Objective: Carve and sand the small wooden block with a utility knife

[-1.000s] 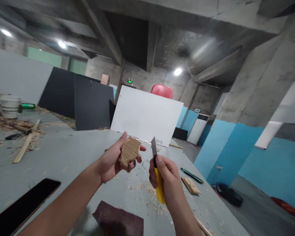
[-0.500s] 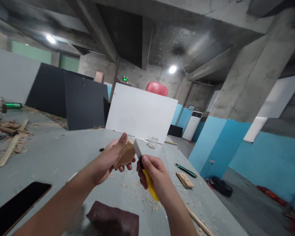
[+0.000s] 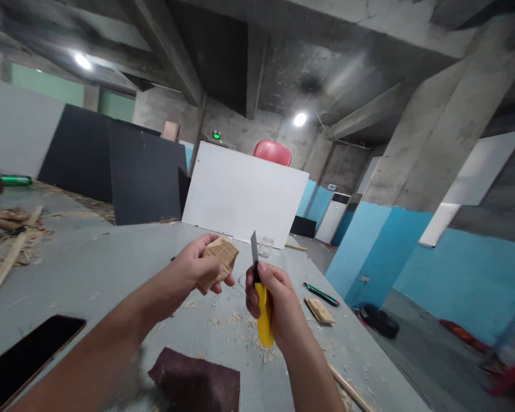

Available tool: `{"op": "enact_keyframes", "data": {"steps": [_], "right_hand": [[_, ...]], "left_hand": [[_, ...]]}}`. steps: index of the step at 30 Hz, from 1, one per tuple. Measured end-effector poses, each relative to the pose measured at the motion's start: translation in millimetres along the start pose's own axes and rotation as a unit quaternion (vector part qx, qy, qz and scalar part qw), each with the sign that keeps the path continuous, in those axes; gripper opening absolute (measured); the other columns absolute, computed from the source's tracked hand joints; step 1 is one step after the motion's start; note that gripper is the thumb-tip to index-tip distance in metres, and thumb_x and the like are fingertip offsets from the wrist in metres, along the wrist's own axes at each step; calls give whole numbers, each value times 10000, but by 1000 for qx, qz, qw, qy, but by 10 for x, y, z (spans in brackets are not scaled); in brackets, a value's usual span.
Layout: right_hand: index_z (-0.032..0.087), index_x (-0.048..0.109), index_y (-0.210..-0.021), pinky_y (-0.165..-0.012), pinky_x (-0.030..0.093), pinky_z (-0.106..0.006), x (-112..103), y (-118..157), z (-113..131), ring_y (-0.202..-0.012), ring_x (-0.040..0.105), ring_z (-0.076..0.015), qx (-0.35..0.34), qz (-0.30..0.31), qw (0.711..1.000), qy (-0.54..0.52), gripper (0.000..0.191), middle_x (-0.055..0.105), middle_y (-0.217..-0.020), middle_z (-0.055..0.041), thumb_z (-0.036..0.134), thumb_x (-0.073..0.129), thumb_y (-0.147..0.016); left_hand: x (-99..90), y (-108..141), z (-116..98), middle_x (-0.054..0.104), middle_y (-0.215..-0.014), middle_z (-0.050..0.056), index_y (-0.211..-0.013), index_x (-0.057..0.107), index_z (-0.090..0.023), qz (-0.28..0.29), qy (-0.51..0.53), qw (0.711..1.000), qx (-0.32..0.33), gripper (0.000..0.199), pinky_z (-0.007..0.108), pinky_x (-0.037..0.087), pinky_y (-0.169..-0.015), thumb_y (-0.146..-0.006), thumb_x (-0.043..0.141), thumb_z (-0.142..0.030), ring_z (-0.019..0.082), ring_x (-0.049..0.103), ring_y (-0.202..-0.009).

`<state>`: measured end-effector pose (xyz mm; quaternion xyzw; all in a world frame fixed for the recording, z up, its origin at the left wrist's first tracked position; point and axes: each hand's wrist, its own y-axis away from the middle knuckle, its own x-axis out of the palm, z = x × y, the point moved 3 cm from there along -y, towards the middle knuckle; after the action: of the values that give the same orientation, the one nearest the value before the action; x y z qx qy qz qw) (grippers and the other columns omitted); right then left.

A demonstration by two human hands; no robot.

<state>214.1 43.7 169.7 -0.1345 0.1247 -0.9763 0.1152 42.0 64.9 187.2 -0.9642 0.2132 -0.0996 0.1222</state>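
hands [image 3: 281, 300] apart, gripping wood block [image 3: 224, 255], yellow knife [image 3: 264, 317]

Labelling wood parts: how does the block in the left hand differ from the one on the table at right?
The held block is up in the left hand; the table block lies on the table. The held block is tilted; the table block sits flat. The held block has a many-sided outline; the table block looks roughly rectangular. Both are light brown wood.
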Motion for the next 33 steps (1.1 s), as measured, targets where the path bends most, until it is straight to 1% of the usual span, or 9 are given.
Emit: {"op": "enact_keyframes", "data": {"steps": [4, 7, 9, 11, 14, 19, 23, 29, 33], "right_hand": [[153, 643, -725, -386, 281, -191, 19, 4, 12, -371, 375, -60, 1, -7, 1000, -17, 453, 487, -489, 39, 575, 750, -850], [157, 637, -716, -388, 284, -191, 3, -5, 32, -373, 388, -64, -9, -30, 999, -32, 445, 486, -486, 38, 566, 768, -831], [159, 638, -719, -394, 291, -193, -18, -14, 55, -381, 394, -66, -23, -44, 998, -39, 437, 485, -492, 38, 561, 774, -824], [160, 643, -725, -397, 294, -195, -33, -19, 73, -389, 393, -67, -31, -51, 997, -39, 433, 481, -497, 39, 560, 771, -828], [159, 647, -725, -394, 287, -198, -22, -18, 76, -387, 391, -70, -23, -45, 998, -35, 432, 481, -492, 35, 559, 764, -835], [158, 649, -719, -387, 284, -202, 19, -5, 45, -373, 377, -69, -14, -35, 999, -34, 438, 480, -476, 39, 565, 781, -813], [157, 640, -725, -386, 280, -200, 15, -11, 25, -372, 378, -67, -17, -32, 999, -31, 450, 479, -480, 40, 577, 773, -817], [187, 629, -892, -390, 270, -186, 32, 0, 36, -404, 348, -64, -42, -45, 998, -7, 417, 480, -522, 67, 575, 772, -841], [178, 592, -770, -390, 249, -182, 76, 13, 46, -402, 316, -45, -47, -18, 998, 38, 383, 422, -505, 87, 481, 819, -826]], "left_hand": [[3, 3, -42, 687, -934, 53, -1187, 565, -184, -12, -80, 996, 20, 431, 244, 430, -565, -772, 675, -219, 194, 723, -786], [-20, 1, -79, 693, -966, 57, -1218, 511, -186, -54, -111, 992, 35, 529, 250, 400, -548, -745, 738, -253, 185, 711, -713], [-44, -3, -90, 699, -941, 46, -1218, 459, -195, -85, -115, 989, 35, 599, 262, 423, -573, -717, 781, -257, 176, 689, -676], [-57, -11, -93, 712, -931, 45, -1198, 417, -207, -96, -93, 990, 40, 629, 282, 469, -641, -705, 805, -251, 189, 691, -734], [-58, -21, -93, 729, -935, 49, -1203, 381, -225, -94, -54, 993, 53, 666, 293, 480, -683, -706, 823, -258, 203, 687, -803], [-39, -10, -112, 740, -874, 37, -1191, 429, -217, -89, -54, 993, 63, 616, 239, 386, -564, -721, 823, -284, 134, 597, -631], [-15, 4, -134, 751, -829, 28, -1163, 454, -214, -72, -50, 994, 70, 549, 223, 337, -525, -748, 804, -296, 115, 576, -593], [20, 29, -135, 717, -759, -5, -1142, 470, -211, -58, -38, 995, 71, 503, 212, 328, -496, -786, 801, -336, 84, 505, -531], [42, 29, -124, 659, -681, -38, -1127, 487, -214, -43, -34, 996, 77, 486, 209, 345, -496, -797, 809, -372, 80, 479, -516]]}}
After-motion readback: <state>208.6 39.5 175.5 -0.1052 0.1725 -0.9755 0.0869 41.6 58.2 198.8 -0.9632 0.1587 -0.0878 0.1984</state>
